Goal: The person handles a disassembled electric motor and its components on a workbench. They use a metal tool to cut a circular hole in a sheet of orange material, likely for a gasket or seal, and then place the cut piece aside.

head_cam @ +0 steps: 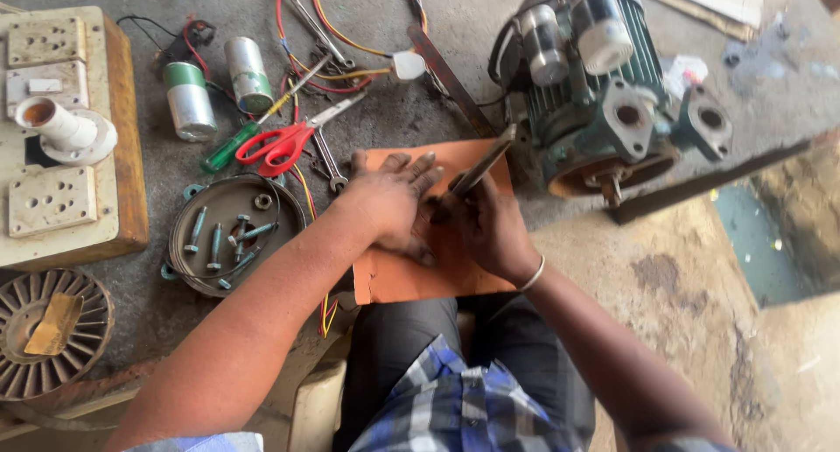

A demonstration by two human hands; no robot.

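Note:
My left hand (390,200) lies flat, fingers spread, pressing down on an orange sheet (398,277) spread on the grey floor in front of my knees. My right hand (486,224) grips a long flat metal tool (477,170), a blade or file, whose tip rests on the sheet just beside my left fingers. The tool angles up and right toward a green electric motor pump (595,93) standing just past the sheet's far right corner.
Left of the sheet a round metal cover (188,246) holds several bolts. Red-handled scissors (276,146), a green screwdriver (229,147), spanners, coloured wires and two cylindrical capacitors (188,98) lie beyond. A wooden switchboard (61,137) and a finned fan disc (48,329) are far left.

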